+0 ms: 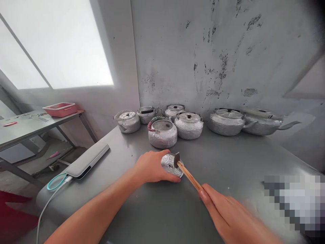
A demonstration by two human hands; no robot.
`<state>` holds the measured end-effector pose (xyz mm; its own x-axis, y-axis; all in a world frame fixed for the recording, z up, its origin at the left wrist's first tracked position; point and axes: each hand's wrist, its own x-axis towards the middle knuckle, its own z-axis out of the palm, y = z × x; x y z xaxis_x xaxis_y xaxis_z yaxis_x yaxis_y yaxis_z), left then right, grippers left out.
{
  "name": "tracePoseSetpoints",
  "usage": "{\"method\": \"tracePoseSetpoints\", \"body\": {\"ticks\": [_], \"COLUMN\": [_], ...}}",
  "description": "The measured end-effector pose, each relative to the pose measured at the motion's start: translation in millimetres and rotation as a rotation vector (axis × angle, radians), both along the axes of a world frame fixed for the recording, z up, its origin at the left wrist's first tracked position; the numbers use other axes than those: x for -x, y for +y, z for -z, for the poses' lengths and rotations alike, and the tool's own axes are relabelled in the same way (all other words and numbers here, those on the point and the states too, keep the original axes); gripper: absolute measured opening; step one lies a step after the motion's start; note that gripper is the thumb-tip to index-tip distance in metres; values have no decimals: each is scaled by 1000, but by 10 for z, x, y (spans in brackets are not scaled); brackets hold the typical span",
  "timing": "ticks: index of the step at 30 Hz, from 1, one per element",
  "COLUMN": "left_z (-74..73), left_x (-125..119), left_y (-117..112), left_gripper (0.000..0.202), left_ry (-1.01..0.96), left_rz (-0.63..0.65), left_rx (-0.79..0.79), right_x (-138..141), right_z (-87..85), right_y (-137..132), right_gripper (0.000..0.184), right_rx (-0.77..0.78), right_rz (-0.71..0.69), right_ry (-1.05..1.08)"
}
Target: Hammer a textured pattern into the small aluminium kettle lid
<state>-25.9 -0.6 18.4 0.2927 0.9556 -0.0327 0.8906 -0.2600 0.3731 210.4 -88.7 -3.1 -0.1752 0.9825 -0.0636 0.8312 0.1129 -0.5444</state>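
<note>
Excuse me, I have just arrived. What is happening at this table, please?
A person is working on a small silvery lid at the grey table. The left hand grips the lid by its edge, while the right hand holds a hammer-like tool by its wooden handle, with the metal head at the lid. Just beyond stands a lidless kettle; more kettles stand near the wall.

White glare fills the window (68, 40) at upper left.
</note>
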Motion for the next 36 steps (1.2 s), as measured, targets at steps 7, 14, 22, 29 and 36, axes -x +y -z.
{"method": "tracePoseSetpoints", "body": {"ticks": [7,14,22,29,36], "left_z": [-18,1,16,-19,2], "left_x": [-20,0,0,-32,-14], "left_y": [-23,-15,-1,-8,-2], "left_gripper": [100,100,103,97,101], "left_ry": [6,6,4,-11,-22], "left_rz": [-22,-9,-7,-3,-4], "left_rx": [21,11,10,24,26], "right_x": [20,62,7,30,29], "right_z": [30,-85,-102,-57,-26], "right_y": [-20,-15,-16,77,72], "right_gripper": [42,42,40,42,40], "right_rx": [-23,38,16,42,74], "right_rz": [0,-6,-11,22,12], "right_ry": [-44,-108,-149,-122,-154]}}
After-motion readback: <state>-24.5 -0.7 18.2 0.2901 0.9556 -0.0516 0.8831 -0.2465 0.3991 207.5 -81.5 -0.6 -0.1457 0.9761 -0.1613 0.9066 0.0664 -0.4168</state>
